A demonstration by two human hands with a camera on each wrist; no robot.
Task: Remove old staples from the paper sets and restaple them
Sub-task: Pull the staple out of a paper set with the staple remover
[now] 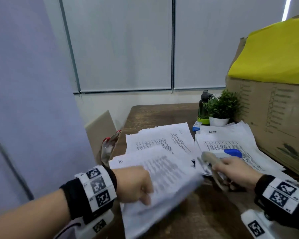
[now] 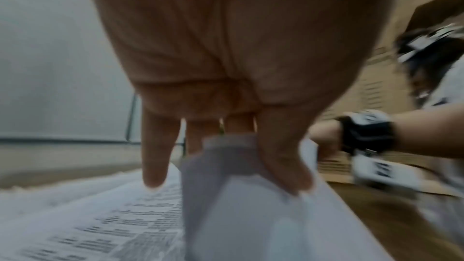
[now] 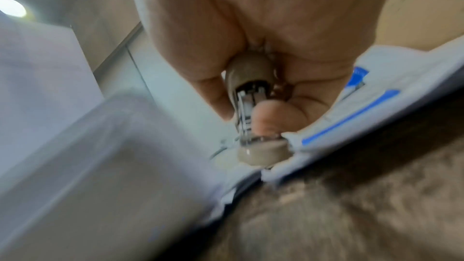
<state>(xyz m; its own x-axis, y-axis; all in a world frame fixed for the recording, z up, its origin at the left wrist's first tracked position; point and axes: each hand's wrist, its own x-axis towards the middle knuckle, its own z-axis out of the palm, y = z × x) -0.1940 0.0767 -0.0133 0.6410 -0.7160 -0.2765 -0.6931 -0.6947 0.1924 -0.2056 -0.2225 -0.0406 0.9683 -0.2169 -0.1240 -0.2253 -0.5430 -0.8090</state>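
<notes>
My left hand [image 1: 143, 192] grips a stapled paper set [image 1: 167, 183] by its left edge and holds it tilted above the table, blurred by motion. In the left wrist view the thumb of that left hand [image 2: 263, 156] presses on the folded sheets of the paper set [image 2: 251, 215]. My right hand [image 1: 221, 167] holds a grey stapler [image 1: 211, 161] just right of the set, its mouth pointing toward the paper. Up close, the right hand [image 3: 246, 110] is curled round the stapler [image 3: 261, 153], whose metal staple channel shows. A blue tool [image 1: 232, 152] lies on the right pile.
Two spread paper piles [image 1: 160, 138] [image 1: 235, 135] cover the brown table [image 1: 155, 112]. A large cardboard box [image 1: 274, 118] under yellow cloth [image 1: 274, 52] stands at the right. A potted plant [image 1: 221, 107], a dark bottle [image 1: 204, 104] and a small blue box [image 1: 196, 126] sit behind.
</notes>
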